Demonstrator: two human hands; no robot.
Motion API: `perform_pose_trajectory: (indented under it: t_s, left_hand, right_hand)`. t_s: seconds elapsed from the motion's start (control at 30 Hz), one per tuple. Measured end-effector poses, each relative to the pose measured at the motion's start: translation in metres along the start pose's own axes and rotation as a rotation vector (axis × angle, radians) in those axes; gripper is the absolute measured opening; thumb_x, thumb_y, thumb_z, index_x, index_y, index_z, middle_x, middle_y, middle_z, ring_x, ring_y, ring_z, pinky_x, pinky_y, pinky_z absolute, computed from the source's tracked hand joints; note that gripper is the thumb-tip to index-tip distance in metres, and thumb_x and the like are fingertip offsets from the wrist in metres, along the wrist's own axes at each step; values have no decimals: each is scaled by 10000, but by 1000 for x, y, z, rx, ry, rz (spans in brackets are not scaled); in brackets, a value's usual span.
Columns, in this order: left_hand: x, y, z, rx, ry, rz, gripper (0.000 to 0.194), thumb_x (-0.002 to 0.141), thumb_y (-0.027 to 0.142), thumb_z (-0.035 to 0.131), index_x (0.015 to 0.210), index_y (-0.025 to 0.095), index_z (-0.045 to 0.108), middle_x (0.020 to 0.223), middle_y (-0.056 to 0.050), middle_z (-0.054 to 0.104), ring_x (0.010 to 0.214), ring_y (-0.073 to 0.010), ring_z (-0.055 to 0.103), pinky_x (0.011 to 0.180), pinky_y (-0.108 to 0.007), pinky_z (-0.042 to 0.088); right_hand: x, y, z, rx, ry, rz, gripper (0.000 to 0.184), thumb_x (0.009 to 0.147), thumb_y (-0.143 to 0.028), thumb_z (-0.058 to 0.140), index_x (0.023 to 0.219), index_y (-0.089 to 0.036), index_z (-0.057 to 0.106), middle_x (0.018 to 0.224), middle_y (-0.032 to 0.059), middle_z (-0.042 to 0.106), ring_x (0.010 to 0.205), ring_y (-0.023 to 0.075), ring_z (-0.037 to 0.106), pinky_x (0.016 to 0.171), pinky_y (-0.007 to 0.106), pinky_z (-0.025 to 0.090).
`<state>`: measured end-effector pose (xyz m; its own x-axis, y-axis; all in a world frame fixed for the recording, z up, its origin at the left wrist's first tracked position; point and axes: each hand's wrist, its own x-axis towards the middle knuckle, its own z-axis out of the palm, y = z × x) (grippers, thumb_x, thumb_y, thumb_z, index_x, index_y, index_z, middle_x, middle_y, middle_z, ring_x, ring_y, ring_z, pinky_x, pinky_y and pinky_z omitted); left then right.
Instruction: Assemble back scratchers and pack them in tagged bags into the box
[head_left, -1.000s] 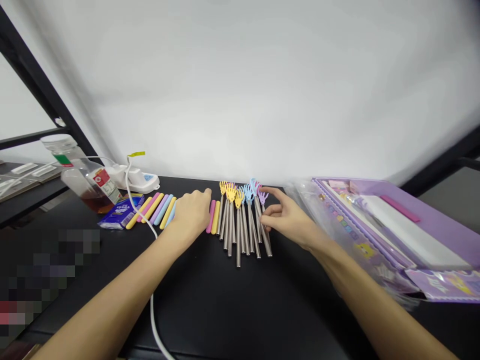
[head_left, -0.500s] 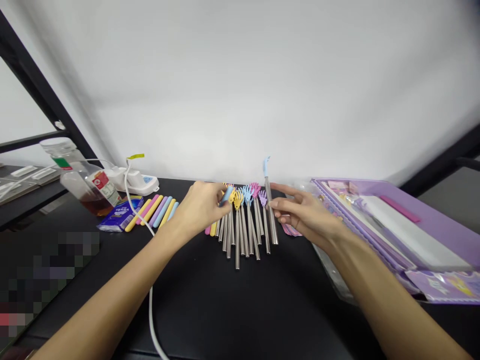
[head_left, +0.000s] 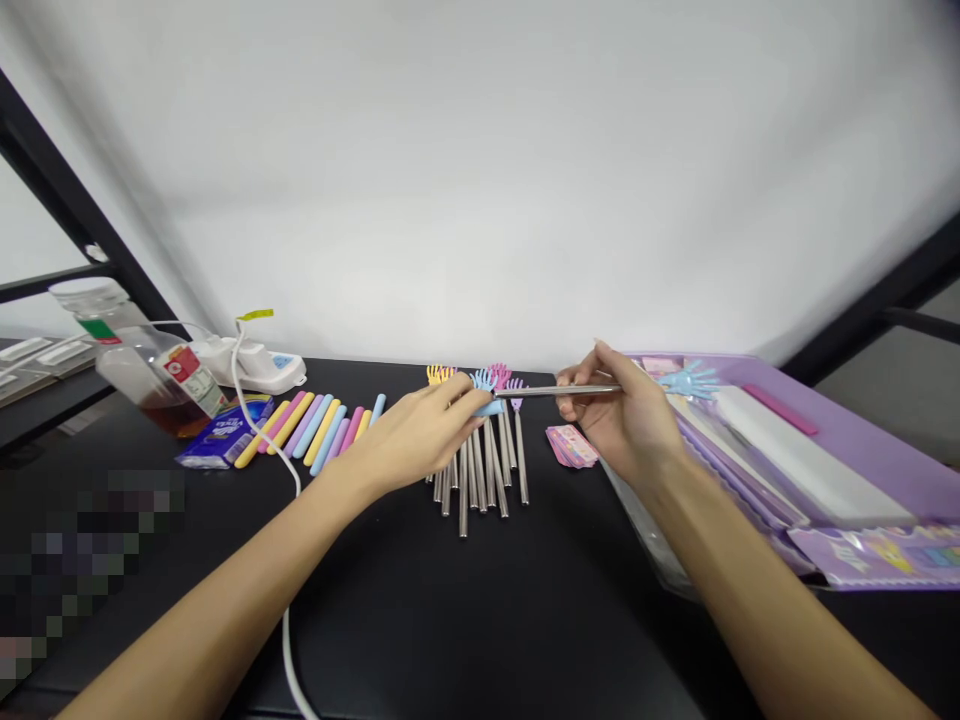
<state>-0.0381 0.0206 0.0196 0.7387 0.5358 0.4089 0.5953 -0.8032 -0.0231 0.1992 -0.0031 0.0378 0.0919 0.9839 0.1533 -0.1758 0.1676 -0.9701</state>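
Note:
My right hand (head_left: 622,405) is closed round the steel rod of a blue-headed back scratcher (head_left: 555,391), held level; its hand-shaped head points right, over the purple package. A short blue handle grip (head_left: 491,408) is pinched in my left hand (head_left: 420,430), at the rod's left end. Whether the rod has entered the grip I cannot tell, as fingers cover part of it. Below lie several back scratchers (head_left: 480,470) with yellow, blue, pink and purple heads, rods toward me. Left of them is a row of coloured handle grips (head_left: 321,432), partly behind my left hand.
Pink printed cards (head_left: 571,446) lie beside a purple package (head_left: 765,400) at right. On the left are a tissue pack (head_left: 225,435), a bottle of brown liquid (head_left: 150,365) and a power strip (head_left: 274,372). A white cable (head_left: 289,620) runs across the black table toward me.
My right hand has turned the back scratcher from upright to level, its head now to the right. My left hand has brought the blue grip rightward to the rod's end.

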Motion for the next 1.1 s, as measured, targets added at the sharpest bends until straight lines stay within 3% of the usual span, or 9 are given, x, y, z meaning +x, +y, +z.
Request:
perform_pose_trajectory:
  t_s: [0.23, 0.37, 0.5, 0.7, 0.93, 1.1]
  left_hand:
    - [0, -1, -1, 93, -3, -63, 284, 1067, 299, 347, 1263, 200, 528, 1136, -70, 606, 693, -132, 605, 573, -260, 429]
    - [-2, -9, 7, 147, 109, 37, 260, 1072, 306, 377, 1223, 217, 569, 1013, -26, 665, 682, -115, 615, 523, -241, 362]
    - [-3, -12, 11, 125, 247, 168, 242, 1076, 274, 382, 1127, 180, 599, 818, 4, 673, 682, -113, 626, 517, -241, 343]
    - [-2, -3, 7, 73, 344, 169, 278, 1082, 257, 362, 1076, 135, 611, 763, -4, 652, 606, -107, 572, 520, -251, 354]
    - [0, 11, 12, -87, 255, 133, 294, 1074, 295, 385, 1099, 139, 633, 796, -21, 669, 627, -128, 601, 543, -261, 406]
    - [0, 15, 10, -131, 229, 99, 263, 1066, 316, 415, 1122, 160, 619, 887, -31, 715, 694, -143, 652, 573, -261, 430]
  right_hand:
    - [-1, 1, -1, 38, 0, -29, 402, 932, -449, 518, 614, -205, 507, 665, 17, 563, 504, 120, 535, 520, 265, 443]
    - [-2, 5, 0, 23, 3, -29, 418, 916, -417, 534, 562, -194, 531, 580, 32, 574, 440, 126, 524, 456, 263, 430]
    - [-2, 9, -2, 44, -77, 29, 500, 905, -456, 514, 492, -176, 541, 484, 63, 563, 339, 107, 426, 319, 232, 272]
    - [-1, 17, 0, 101, -149, 27, 516, 900, -486, 510, 484, -182, 529, 458, 50, 541, 319, 89, 378, 302, 218, 213]
    - [-13, 31, 22, -35, -210, 17, 552, 900, -540, 518, 476, -194, 453, 409, 10, 460, 353, 74, 301, 346, 214, 133]
    - [-15, 25, 28, -147, -206, 19, 576, 840, -602, 617, 477, -192, 440, 411, -13, 420, 364, 60, 301, 355, 221, 131]
